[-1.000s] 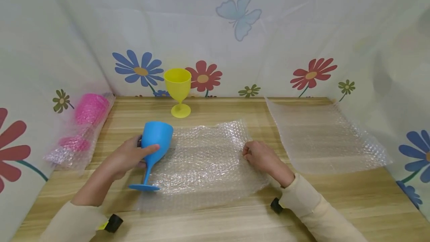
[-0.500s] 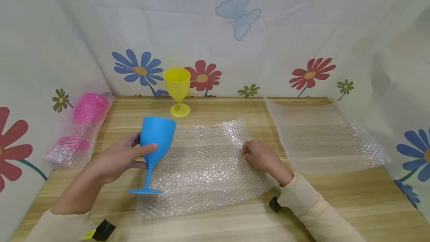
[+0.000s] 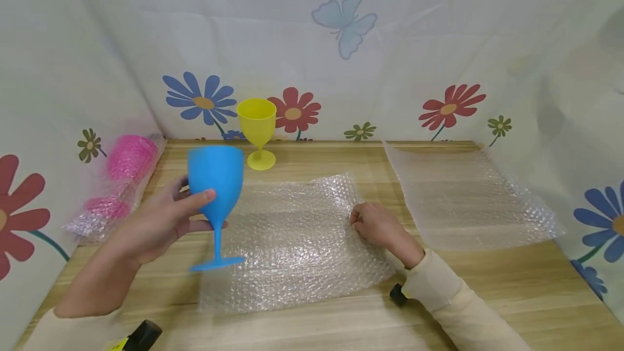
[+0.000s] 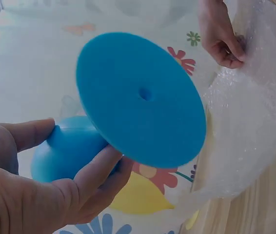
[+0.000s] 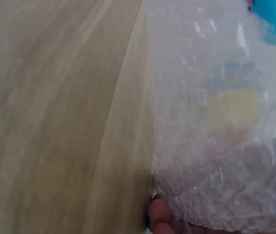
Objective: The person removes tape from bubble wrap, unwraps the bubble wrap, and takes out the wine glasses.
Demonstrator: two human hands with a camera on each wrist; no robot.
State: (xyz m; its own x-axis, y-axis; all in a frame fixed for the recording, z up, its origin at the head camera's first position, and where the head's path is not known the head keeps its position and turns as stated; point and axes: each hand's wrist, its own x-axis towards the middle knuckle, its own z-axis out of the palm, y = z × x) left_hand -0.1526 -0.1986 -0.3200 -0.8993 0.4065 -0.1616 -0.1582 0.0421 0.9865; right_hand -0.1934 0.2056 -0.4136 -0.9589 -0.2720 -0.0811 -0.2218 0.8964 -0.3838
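Observation:
My left hand (image 3: 163,221) grips a blue goblet (image 3: 216,177) by its bowl, thumb across the near side. The goblet is held nearly upright above the left part of a bubble wrap sheet (image 3: 292,242); the left wrist view looks at the underside of its round foot (image 4: 143,97). At the sheet's right edge, my right hand (image 3: 380,229) pinches the bubble wrap between curled fingers. In the right wrist view, fingertips (image 5: 158,212) show at the sheet's border.
A yellow goblet (image 3: 258,123) stands upright at the back. On the left lies a pink goblet (image 3: 131,157) wrapped in bubble wrap. Another bubble wrap sheet (image 3: 453,199) lies at the right on the wooden table (image 3: 531,297). Flowered cloth walls (image 3: 429,31) surround the table.
My left hand has lifted the blue goblet off the bubble wrap, tilting it more upright and shifting it slightly left. The right hand stays at the sheet's right edge.

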